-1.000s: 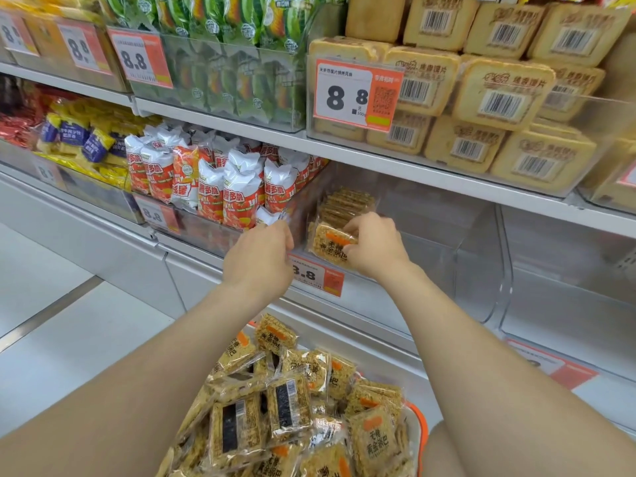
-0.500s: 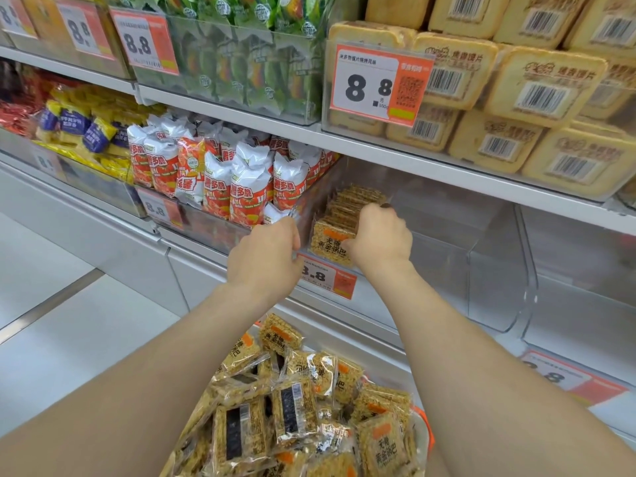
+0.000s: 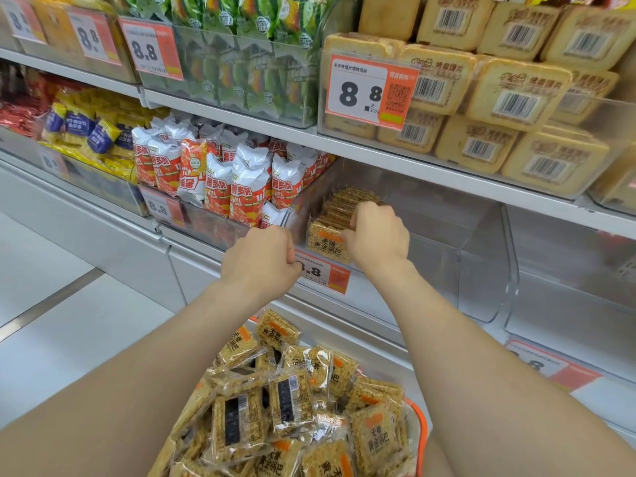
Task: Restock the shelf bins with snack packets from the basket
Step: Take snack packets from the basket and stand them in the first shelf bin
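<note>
Right hand (image 3: 377, 235) gripping square grainy packets (image 3: 325, 241), left hand (image 3: 261, 258) grasp unclear, clear bin (image 3: 481, 256)

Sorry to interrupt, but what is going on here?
A person is restocking a clear shelf bin with snack packets. The right hand grips the row of packets standing at the bin's left end. The left hand is curled at the bin's front edge; its grip is unclear. The basket below holds many more.

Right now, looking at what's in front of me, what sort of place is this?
Most likely a supermarket or snack shop aisle: tiered shelves of clear bins hold packaged snacks, orange price tags read 8.8, and a basket heaped with snack packets sits below.
</note>
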Tool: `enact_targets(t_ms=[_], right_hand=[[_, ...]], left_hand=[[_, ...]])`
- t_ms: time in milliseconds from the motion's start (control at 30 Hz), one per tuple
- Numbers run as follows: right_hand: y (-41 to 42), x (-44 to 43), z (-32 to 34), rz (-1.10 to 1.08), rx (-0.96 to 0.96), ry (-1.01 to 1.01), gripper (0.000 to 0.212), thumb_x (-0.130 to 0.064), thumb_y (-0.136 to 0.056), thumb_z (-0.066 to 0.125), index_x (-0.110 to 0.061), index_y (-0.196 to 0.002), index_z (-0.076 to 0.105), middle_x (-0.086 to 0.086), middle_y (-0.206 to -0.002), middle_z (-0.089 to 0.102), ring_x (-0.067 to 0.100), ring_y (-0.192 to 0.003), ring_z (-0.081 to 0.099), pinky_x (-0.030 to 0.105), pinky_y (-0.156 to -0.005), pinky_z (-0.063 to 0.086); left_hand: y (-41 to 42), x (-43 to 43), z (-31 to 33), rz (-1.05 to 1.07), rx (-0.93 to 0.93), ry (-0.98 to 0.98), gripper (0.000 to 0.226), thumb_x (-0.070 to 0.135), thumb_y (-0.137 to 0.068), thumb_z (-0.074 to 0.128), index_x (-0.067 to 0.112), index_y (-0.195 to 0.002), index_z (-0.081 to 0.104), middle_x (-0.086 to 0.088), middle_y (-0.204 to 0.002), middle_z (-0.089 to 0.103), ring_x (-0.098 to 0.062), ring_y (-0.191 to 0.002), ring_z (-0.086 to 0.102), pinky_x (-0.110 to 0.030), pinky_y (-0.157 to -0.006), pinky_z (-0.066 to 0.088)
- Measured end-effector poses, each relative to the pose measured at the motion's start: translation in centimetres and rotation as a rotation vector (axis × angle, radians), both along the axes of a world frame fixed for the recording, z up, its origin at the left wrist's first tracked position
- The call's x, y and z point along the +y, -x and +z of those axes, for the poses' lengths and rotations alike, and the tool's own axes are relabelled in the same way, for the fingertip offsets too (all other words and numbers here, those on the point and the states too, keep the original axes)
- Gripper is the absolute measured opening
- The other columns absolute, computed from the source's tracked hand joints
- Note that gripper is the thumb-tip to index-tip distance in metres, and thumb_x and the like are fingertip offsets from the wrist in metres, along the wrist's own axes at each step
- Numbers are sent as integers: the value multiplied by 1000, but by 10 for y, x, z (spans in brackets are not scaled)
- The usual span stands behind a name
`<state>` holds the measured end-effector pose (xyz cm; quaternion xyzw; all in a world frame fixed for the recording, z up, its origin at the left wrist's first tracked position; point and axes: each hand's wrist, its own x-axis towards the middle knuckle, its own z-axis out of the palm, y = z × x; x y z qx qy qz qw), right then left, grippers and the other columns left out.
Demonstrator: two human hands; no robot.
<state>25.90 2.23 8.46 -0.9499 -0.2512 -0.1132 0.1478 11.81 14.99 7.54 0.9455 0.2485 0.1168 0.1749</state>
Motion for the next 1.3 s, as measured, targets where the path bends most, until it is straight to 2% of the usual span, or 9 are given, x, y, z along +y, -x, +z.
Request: enact_targets(t_ms=[333, 567, 733, 900, 1000, 1100, 1200, 1267, 1300], right_hand=[[-11, 7, -14, -12, 145, -189, 16, -22, -90, 78, -8, -97, 73, 16, -99, 67, 38, -90, 69, 49, -84, 62], [-18, 6, -15, -9, 155, -177, 9, -13, -88, 76, -9, -91, 69, 12, -95, 63, 32, -81, 64, 39, -73, 58], [-12, 1, -9, -21, 103, -107, 17, -19, -86, 77, -10, -96, 67, 11, -95, 60, 36, -86, 65, 42, -74, 60], [9, 1, 5, 139, -51, -178, 13, -20, -91, 66, -17, -103, 71, 8, -105, 62, 31, -92, 63, 44, -78, 59], [39, 1, 18, 336, -29, -225, 17, -22, -87, 57, -26, -97, 71, 0, -97, 69, 26, -86, 66, 42, -73, 58], [72, 2, 17, 514, 37, -109, 14, -25, -83, 57, -25, -87, 71, -2, -80, 71, 26, -77, 67, 41, -65, 59], [92, 4, 6, 573, 135, 154, 16, -26, -85, 61, -20, -91, 74, 3, -83, 70, 29, -76, 68, 42, -64, 61], [98, 2, -2, 591, 235, 358, 13, -26, -89, 63, -16, -93, 71, 6, -86, 66, 30, -76, 65, 37, -63, 57], [99, 1, -6, 598, 281, 457, 10, -23, -90, 62, -15, -85, 65, 7, -80, 60, 29, -70, 59, 33, -59, 50]], left_hand=[[1, -8, -3, -43, 77, -32, 10, 28, -87, 71, 23, -78, 69, 1, -80, 70, -29, -81, 69, -43, -72, 62], [-4, -8, -5, -80, 86, -61, 14, 30, -89, 71, 20, -80, 70, 0, -79, 70, -30, -81, 69, -45, -71, 62], [-1, -4, -6, -87, 101, -55, 11, 28, -89, 70, 21, -79, 71, 0, -81, 70, -31, -81, 69, -45, -72, 62], [5, -2, -7, -111, 165, -61, 9, 32, -89, 71, 23, -89, 68, -2, -93, 67, -31, -88, 66, -45, -76, 61], [11, 3, -14, -160, 323, -57, 15, 31, -89, 71, 22, -101, 66, -2, -97, 66, -29, -91, 66, -43, -77, 60], [16, 6, -26, -190, 485, -89, 17, 27, -88, 69, 19, -103, 71, -2, -99, 70, -26, -89, 68, -41, -78, 61], [22, 2, -37, -231, 639, -108, 20, 29, -91, 69, 17, -108, 68, -4, -108, 68, -24, -95, 69, -41, -83, 61], [29, -7, -46, -294, 745, -110, 19, 34, -94, 71, 17, -98, 64, -1, -99, 65, -22, -91, 67, -37, -80, 58], [32, -12, -52, -319, 810, -122, 22, 35, -94, 72, 17, -88, 62, 0, -89, 62, -21, -84, 63, -36, -77, 56]])
